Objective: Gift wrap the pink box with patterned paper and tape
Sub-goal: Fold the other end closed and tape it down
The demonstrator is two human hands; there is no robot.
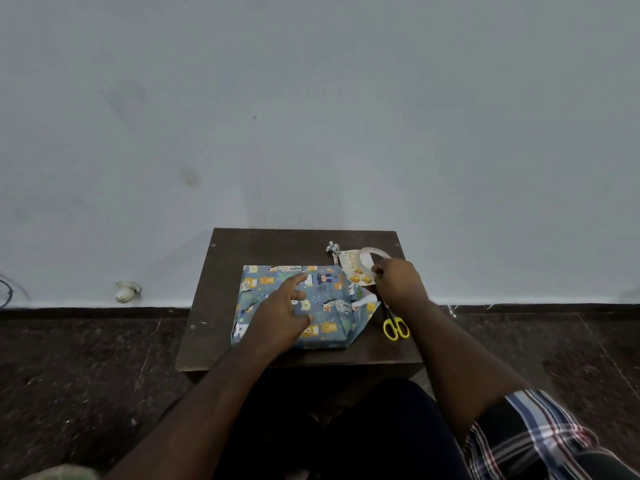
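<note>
Trouble is brewing at the loose right-end flap of the blue animal-print wrapped box (298, 304) lying on the dark wooden bench (221, 271): the left hand (282, 315) is pressing flat with spread fingers while the right hand (398, 282) is pinching tape from the clear tape roll (375, 254), so the fold may be springing open.

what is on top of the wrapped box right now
The left hand rests on the wrapped box, fingers spread over the patterned paper. The paper under the palm is hidden, and no pink box surface shows.

Bare forearms, a plaid sleeve (533, 431) in blue, white and red, dark trousers (346, 434).
</note>
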